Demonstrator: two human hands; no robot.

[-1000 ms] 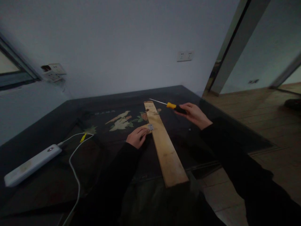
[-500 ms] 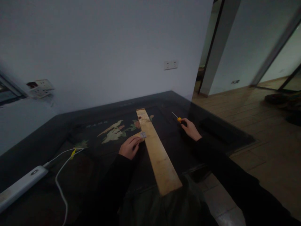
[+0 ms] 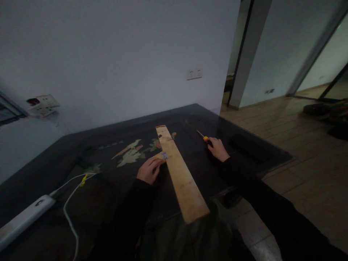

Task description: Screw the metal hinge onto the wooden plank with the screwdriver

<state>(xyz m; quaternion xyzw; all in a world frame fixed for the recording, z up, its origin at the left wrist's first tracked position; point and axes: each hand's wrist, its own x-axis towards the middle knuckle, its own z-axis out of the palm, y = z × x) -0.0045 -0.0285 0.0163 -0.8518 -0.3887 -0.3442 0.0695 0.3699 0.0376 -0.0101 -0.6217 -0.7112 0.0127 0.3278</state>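
Observation:
A long wooden board (image 3: 185,181) lies lengthwise on the dark table, its near end reaching past the table edge over my lap. At its left side a small metal hinge (image 3: 164,155) sits where a shorter wooden piece (image 3: 157,156) meets the board. My left hand (image 3: 149,170) is closed over that shorter piece, fingertips right beside the hinge. To the right of the board, my right hand (image 3: 218,148) grips a screwdriver (image 3: 204,138) with a yellow handle. Its thin shank points away to the upper left, apart from the wood.
The black table (image 3: 195,116) has a painted bird and flower design and stands near a pale wall with sockets (image 3: 194,73). A white power strip (image 3: 29,215) and its cable (image 3: 69,217) lie at left. A dark flat object (image 3: 248,148) rests at right.
The view has shifted slightly. My right hand has turned a little around the screwdriver, still beside the board. My left hand stays on the shorter wooden piece.

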